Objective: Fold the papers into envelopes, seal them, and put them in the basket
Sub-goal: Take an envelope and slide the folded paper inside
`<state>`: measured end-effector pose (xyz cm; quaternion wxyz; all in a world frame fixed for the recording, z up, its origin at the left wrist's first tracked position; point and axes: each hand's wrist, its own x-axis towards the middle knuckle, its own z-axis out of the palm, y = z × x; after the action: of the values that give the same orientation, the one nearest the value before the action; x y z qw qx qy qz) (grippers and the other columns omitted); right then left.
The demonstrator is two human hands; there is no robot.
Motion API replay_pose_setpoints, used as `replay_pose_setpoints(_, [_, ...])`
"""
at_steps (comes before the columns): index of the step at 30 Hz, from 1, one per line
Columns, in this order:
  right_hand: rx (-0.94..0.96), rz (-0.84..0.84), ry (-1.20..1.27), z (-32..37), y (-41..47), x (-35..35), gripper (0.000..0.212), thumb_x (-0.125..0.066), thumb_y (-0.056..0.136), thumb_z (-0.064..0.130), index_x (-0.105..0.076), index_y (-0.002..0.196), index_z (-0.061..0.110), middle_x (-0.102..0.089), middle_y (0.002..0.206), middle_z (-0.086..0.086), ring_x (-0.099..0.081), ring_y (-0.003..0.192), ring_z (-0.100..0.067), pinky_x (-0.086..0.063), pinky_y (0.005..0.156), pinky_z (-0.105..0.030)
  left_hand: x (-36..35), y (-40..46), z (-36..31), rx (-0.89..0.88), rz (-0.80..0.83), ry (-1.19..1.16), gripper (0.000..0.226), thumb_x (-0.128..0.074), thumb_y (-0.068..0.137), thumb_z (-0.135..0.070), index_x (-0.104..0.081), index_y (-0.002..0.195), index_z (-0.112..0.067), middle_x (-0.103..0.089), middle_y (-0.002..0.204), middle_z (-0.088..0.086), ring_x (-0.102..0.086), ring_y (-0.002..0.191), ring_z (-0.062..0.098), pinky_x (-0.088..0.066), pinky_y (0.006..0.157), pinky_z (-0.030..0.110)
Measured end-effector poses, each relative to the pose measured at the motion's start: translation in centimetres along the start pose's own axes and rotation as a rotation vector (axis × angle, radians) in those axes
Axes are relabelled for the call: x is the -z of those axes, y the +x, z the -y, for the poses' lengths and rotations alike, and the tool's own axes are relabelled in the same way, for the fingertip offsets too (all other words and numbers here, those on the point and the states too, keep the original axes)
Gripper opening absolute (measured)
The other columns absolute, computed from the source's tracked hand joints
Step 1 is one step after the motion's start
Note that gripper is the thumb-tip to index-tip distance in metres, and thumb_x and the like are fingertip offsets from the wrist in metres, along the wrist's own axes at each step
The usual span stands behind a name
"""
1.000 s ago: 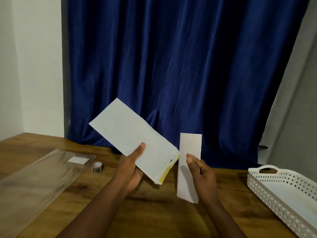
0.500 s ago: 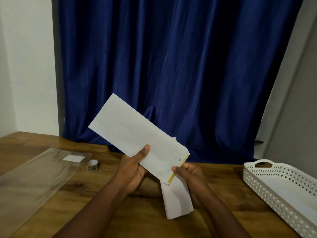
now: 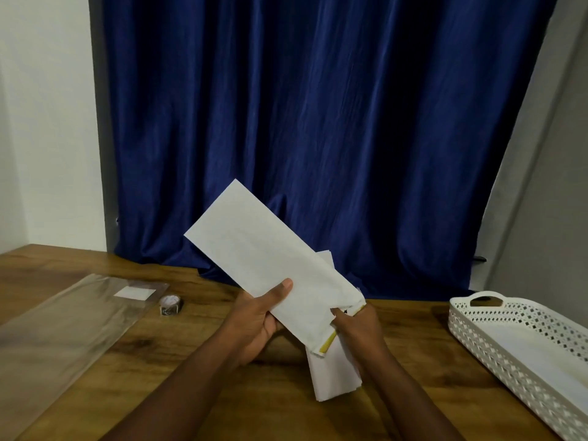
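Note:
A long white envelope (image 3: 270,259) slants up to the left above the table, its open end with a yellow strip pointing down to the right. My left hand (image 3: 257,323) grips its lower edge, thumb on the front. My right hand (image 3: 359,329) holds a folded white paper (image 3: 334,374) at the envelope's open end; the paper's lower part sticks out below and its top corner peeks out behind the envelope. Whether the paper is inside the envelope cannot be told. The white perforated basket (image 3: 496,342) stands at the right edge of the table.
A clear plastic sleeve (image 3: 63,335) with a white label lies on the left of the wooden table (image 3: 191,393). A small tape roll (image 3: 171,305) sits beside it. A dark blue curtain (image 3: 318,122) hangs behind the table.
My right hand brought the folded paper from upright beside the envelope down and left to its open end. The envelope stayed tilted in my left hand.

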<state>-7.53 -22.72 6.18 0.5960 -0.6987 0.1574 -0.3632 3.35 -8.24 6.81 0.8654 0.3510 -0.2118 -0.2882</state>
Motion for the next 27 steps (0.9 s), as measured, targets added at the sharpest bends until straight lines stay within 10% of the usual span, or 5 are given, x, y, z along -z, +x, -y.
replay_pose_setpoints(10, [0.930, -0.096, -0.823, -0.3, -0.1, 1.0, 0.018, -0.071, 0.076, 0.030, -0.075, 0.093, 0.029, -0.071, 0.090, 0.008, -0.065, 0.076, -0.015, -0.050, 0.050, -0.031, 0.0, 0.2, 1.1, 0.263, -0.026, 0.037, 0.117, -0.093, 0.044, -0.070, -0.055, 0.140, -0.014, -0.068, 0.132, 0.019, -0.067, 0.120, 0.038, -0.053, 0.095, 0.065])
replay_pose_setpoints(27, [0.722, 0.182, -0.961, -0.8, -0.9, -0.3, 0.031, -0.060, 0.076, 0.046, -0.072, 0.103, 0.037, -0.067, 0.093, 0.015, -0.060, 0.077, -0.004, -0.045, 0.050, -0.021, 1.1, 1.3, -0.6, 0.159, -0.213, -0.098, 0.070, -0.084, 0.074, -0.047, -0.061, 0.127, -0.007, -0.072, 0.105, 0.025, -0.073, 0.098, 0.041, -0.059, 0.079, 0.063])
